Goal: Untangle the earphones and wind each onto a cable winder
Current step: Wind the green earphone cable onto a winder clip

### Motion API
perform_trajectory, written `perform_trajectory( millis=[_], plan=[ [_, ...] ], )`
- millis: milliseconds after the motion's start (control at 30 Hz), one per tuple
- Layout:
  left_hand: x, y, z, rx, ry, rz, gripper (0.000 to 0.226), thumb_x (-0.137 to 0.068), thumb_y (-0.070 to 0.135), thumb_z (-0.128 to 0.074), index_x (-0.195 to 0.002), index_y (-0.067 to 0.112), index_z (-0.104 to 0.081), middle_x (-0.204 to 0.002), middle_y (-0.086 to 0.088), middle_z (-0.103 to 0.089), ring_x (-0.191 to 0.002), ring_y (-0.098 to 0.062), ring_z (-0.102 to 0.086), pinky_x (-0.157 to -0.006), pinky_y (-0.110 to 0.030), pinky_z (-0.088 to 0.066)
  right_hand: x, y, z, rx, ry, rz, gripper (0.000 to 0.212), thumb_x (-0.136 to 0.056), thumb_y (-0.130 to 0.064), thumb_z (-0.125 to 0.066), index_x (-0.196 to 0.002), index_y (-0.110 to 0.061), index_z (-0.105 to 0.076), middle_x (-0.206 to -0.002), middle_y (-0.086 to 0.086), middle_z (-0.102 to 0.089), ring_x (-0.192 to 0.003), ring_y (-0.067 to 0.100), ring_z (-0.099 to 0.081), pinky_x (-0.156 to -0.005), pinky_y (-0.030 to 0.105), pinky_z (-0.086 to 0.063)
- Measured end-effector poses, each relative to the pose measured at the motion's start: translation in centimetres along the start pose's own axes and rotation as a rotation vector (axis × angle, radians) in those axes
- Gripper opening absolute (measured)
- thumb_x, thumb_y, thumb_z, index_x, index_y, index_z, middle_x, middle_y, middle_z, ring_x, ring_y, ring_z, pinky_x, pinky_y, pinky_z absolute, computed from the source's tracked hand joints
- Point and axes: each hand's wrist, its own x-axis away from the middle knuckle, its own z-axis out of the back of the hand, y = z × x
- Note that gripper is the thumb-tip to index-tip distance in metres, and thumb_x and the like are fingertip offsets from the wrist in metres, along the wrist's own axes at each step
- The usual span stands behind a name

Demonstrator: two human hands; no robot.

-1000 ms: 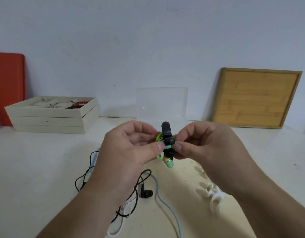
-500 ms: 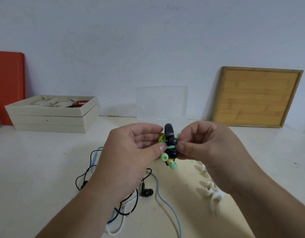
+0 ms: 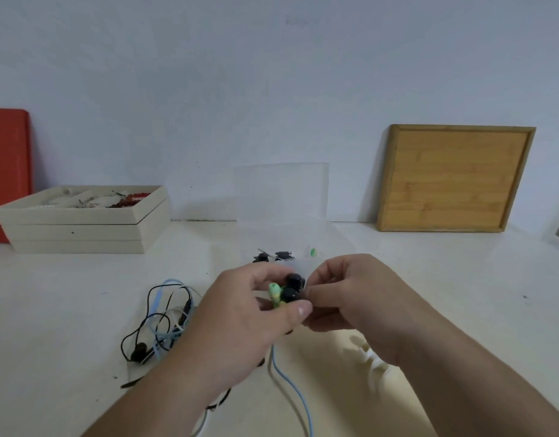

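bench (image 3: 67, 310): white, with your loose cables (image 3: 158, 323) tangled near the front left
left hand (image 3: 240, 323): fingers pinching the wound earphones (image 3: 286, 293)
right hand (image 3: 360, 307): fingertips clamped on the same bundle

Both forearms are extended forward and angled inward. The left hand (image 3: 240, 313) and right hand (image 3: 353, 298) are brought together, fingers curled, a small green-and-black earphone bundle (image 3: 286, 293) being pinched between them.

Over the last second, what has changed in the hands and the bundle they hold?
The left hand and right hand have turned the wound green-and-black earphone bundle, so its black winder tip no longer sticks up. Both still pinch it. The tangled cables on the table lie as before.
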Motion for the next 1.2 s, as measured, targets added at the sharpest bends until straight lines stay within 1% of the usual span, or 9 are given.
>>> perform_trajectory(
  millis=[133, 233, 333, 567, 800, 900, 1000, 1067, 1200],
  plan=[
    [-0.7, 0.5, 0.7, 0.092, 0.179, -0.016, 0.028, -0.072, 0.020, -0.085, -0.096, 0.027, -0.074, -0.092, 0.011, -0.075, -0.076, -0.014, -0.076, -0.076, -0.028, -0.059, -0.7, 0.3, 0.8, 0.030, 0.121, 0.017, 0.016, -0.090, -0.012, -0.068, -0.079, -0.001, -0.066, -0.077, 0.016, -0.073, -0.060, 0.023, -0.070, -0.062, 0.035, -0.059],
    [-2.9, 0.9, 1.5, 0.301, 0.284, -0.002, 0.045, -0.061, 0.030, -0.084, -0.100, 0.013, -0.070, -0.097, -0.009, -0.072, -0.083, -0.026, -0.076, -0.079, -0.034, -0.060, -1.3, 1.0, 1.4, 0.185, 0.255, 0.033, 0.015, -0.086, -0.012, -0.066, -0.075, -0.002, -0.068, -0.070, 0.010, -0.074, -0.056, 0.017, -0.070, -0.069, 0.042, -0.061],
    [-5.5, 2.3, 0.9, 0.315, 0.270, 0.025, 0.040, -0.076, 0.029, -0.080, -0.101, 0.003, -0.063, -0.094, -0.017, -0.068, -0.076, -0.029, -0.075, -0.076, -0.037, -0.062, -1.5, 1.1, 1.7, 0.208, 0.300, 0.034, 0.013, -0.083, -0.011, -0.064, -0.071, -0.005, -0.069, -0.066, 0.008, -0.074, -0.058, 0.019, -0.072, -0.071, 0.047, -0.060],
    [-11.7, 4.7, -4.1, -0.030, 0.142, 0.118, 0.022, -0.081, 0.021, -0.079, -0.079, 0.002, -0.067, -0.078, -0.013, -0.068, -0.074, -0.030, -0.073, -0.082, -0.048, -0.061, -1.8, 1.0, 2.4, 0.149, 0.348, 0.035, 0.014, -0.080, -0.010, -0.063, -0.068, -0.008, -0.069, -0.065, 0.009, -0.073, -0.062, 0.026, -0.073, -0.070, 0.048, -0.060],
    [-15.3, 2.8, -6.8, -0.254, 0.046, 0.309, 0.019, -0.082, 0.013, -0.076, -0.073, 0.006, -0.061, -0.085, -0.014, -0.068, -0.061, -0.021, -0.056, -0.069, -0.032, -0.054, -2.3, 1.5, 2.9, 0.112, 0.364, 0.050, 0.013, -0.078, -0.009, -0.060, -0.067, -0.012, -0.068, -0.069, 0.012, -0.073, -0.063, 0.029, -0.073, -0.069, 0.051, -0.060],
    [-15.7, 3.0, -6.5, -0.416, -0.013, 0.294, 0.024, -0.078, 0.018, -0.082, -0.071, 0.008, -0.062, -0.077, -0.013, -0.068, -0.063, -0.024, -0.059, -0.067, -0.032, -0.052, -2.6, 1.8, 2.8, 0.205, 0.389, 0.112, 0.013, -0.078, -0.013, -0.059, -0.072, -0.019, -0.068, -0.070, 0.004, -0.072, -0.070, 0.026, -0.072, -0.063, 0.039, -0.057],
    [-15.5, 3.6, -6.3, -0.762, -0.043, 0.231, 0.039, -0.076, 0.030, -0.082, -0.062, 0.011, -0.052, -0.062, -0.004, -0.057, -0.058, -0.022, -0.052, -0.052, -0.024, -0.039, -2.5, 1.8, 2.5, 0.347, 0.349, 0.185, 0.018, -0.084, -0.016, -0.059, -0.092, -0.032, -0.064, -0.097, -0.013, -0.067, -0.072, 0.010, -0.063, -0.059, 0.019, -0.045],
    [-15.5, 3.9, -6.5, -0.907, -0.007, 0.180, 0.036, -0.082, 0.022, -0.073, -0.061, 0.012, -0.045, -0.059, -0.003, -0.046, -0.052, -0.019, -0.044, -0.045, -0.024, -0.031, -2.4, 1.9, 2.3, 0.446, 0.310, 0.248, 0.030, -0.085, -0.015, -0.058, -0.105, -0.036, -0.063, -0.110, -0.021, -0.054, -0.082, 0.006, -0.060, -0.060, 0.007, -0.036],
    [-15.7, 3.7, -7.0, -0.990, -0.021, 0.175, 0.022, -0.079, 0.008, -0.066, -0.068, 0.010, -0.046, -0.067, -0.004, -0.051, -0.056, -0.019, -0.047, -0.049, -0.025, -0.037, -2.5, 1.9, 2.2, 0.548, 0.274, 0.301, 0.029, -0.086, -0.009, -0.055, -0.105, -0.029, -0.064, -0.121, -0.016, -0.053, -0.089, 0.010, -0.060, -0.066, 0.015, -0.039]
  ],
)
